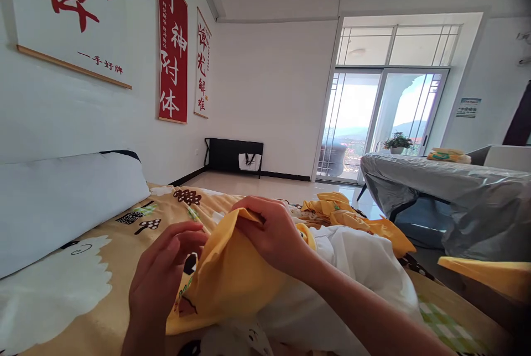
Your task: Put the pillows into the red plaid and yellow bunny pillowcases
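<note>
A yellow pillowcase [232, 273] with a printed pattern at its lower left corner lies in front of me on the bed. My right hand [269, 229] pinches its raised upper edge between thumb and fingers. Just left of the cloth, my left hand [168, 262] is held with its fingers loosely curved and apart, the fingertips close to the fabric; whether they touch it I cannot tell. A puffy white pillow [365, 267] lies to the right, against the yellow cloth and partly behind my right forearm. How far the pillow reaches under the cloth is hidden.
A patterned bedsheet [157, 212] covers the bed, with a white bolster [70, 195] along the left wall. More yellow fabric [344, 212] lies crumpled at the far edge. To the right stands a plastic-covered table [415, 171] with a potted plant [398, 143].
</note>
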The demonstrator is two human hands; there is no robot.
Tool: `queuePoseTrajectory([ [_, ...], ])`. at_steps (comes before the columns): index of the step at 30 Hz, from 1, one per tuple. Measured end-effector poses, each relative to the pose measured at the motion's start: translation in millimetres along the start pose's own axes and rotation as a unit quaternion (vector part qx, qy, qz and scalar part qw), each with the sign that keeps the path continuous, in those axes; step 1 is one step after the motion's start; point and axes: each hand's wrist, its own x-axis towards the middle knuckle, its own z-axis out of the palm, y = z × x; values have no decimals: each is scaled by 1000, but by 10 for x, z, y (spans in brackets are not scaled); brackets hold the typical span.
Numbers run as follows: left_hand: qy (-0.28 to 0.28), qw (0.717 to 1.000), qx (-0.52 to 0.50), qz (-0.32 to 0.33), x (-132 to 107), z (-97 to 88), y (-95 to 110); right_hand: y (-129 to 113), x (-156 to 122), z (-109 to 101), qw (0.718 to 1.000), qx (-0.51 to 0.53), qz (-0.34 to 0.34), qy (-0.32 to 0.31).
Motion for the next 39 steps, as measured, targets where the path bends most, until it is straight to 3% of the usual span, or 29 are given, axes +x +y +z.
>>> queuePoseTrajectory([
  [3,-83,991,104,9,80,-83,-51,12,36,-39,998,3,9,56],
  [6,-175,967,176,57,92,-109,-70,64,71,-77,995,1,19,98],
  [8,-199,953,217,72,56,-58,-69,93,88,-88,992,-5,20,122],
  [11,-169,940,294,35,-7,116,-99,92,105,-69,994,-13,8,111],
  [13,-142,939,314,18,-9,243,-159,77,120,-38,999,-19,-9,43],
  [16,-125,958,259,-1,60,350,-262,103,182,-10,996,-66,-37,-45],
  [22,-38,982,169,-76,154,335,-234,411,356,-75,987,-162,-21,-2],
  [26,-34,986,137,-90,106,310,-139,539,340,-69,981,-191,-18,-21],
  [31,-64,978,105,-169,84,199,-80,453,323,-66,985,-168,-43,-24],
  [39,-54,982,86,-161,79,111,-16,194,377,-57,999,6,-25,-20],
])
